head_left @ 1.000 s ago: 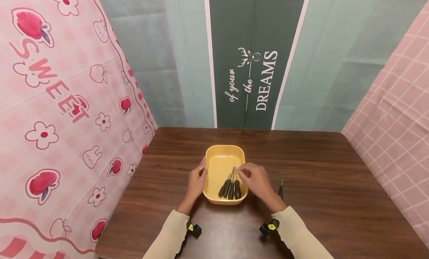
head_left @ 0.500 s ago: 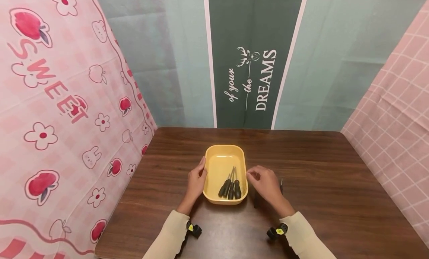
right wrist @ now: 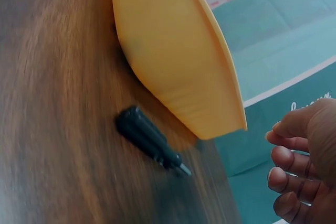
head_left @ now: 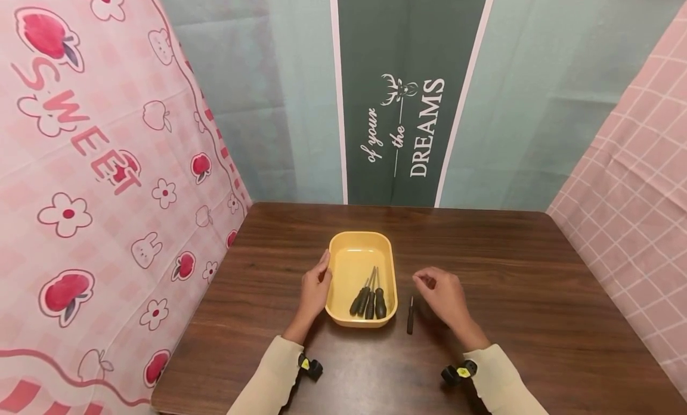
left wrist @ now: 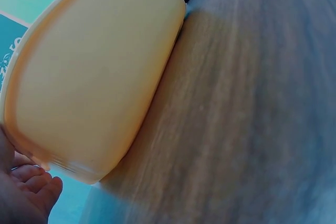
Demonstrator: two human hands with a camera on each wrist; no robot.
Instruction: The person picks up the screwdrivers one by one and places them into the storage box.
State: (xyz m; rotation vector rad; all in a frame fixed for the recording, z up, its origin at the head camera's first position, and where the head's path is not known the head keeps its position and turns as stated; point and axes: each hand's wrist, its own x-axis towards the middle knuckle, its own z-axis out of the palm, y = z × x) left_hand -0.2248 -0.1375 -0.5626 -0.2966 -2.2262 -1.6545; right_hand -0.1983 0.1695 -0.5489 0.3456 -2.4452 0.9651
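My left hand [head_left: 313, 288] grips the left rim of a yellow plastic tray [head_left: 390, 254]; in the left wrist view its curled fingers [left wrist: 39, 182] lie by the tray's outer wall [left wrist: 94, 77]. Several screwdrivers [head_left: 370, 304] with black handles lie in the tray's near right part, shafts pointing away. Right of the tray, my right hand [head_left: 442, 293] hovers above the table, fingers loosely curled, with nothing seen between them. A small black-handled screwdriver [head_left: 410, 316] lies on the table between tray and right hand; the right wrist view shows this screwdriver [right wrist: 149, 137] close up.
The brown wooden table [head_left: 268, 242] runs out to either side of the tray. A green fabric backdrop [head_left: 392, 182] hangs along its far edge. Pink patterned cloth [head_left: 177, 206] borders the left side, and pink checked cloth [head_left: 633, 182] the right.
My right hand has moved from above the tray's right rim out to the right. The near screwdriver has come into sight; another farther right is now hidden behind that hand. The left hand stays.
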